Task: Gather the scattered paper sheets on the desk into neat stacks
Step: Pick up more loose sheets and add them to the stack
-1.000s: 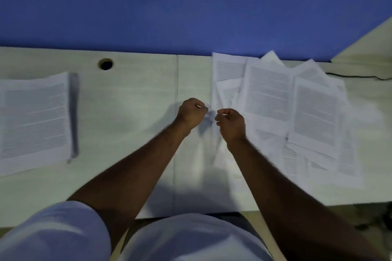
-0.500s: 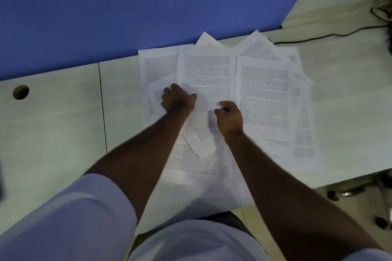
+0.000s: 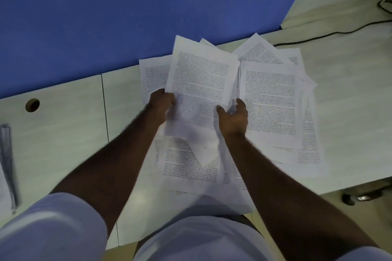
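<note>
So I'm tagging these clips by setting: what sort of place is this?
Probably an office workstation: a pale desk with a round cable hole, a blue partition panel behind it, and printed sheets spread out.

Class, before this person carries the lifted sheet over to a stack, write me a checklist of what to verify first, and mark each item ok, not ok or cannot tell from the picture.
1. Left hand has a grip on the lifted sheet: ok, its fingers curl round the left edge.
2. Right hand also grips it: cannot tell; its fingers look loosely spread at the lower right corner.
3. Only one sheet is lifted: cannot tell, the lower edge is blurred.
4. Lifted sheet is off the scattered sheets: ok at the top, which rises against the blue wall.
5. Pile is fully gathered: not ok, many sheets are fanned out on the desk.
6. Stack at the left edge is neat: cannot tell, mostly out of frame.
</note>
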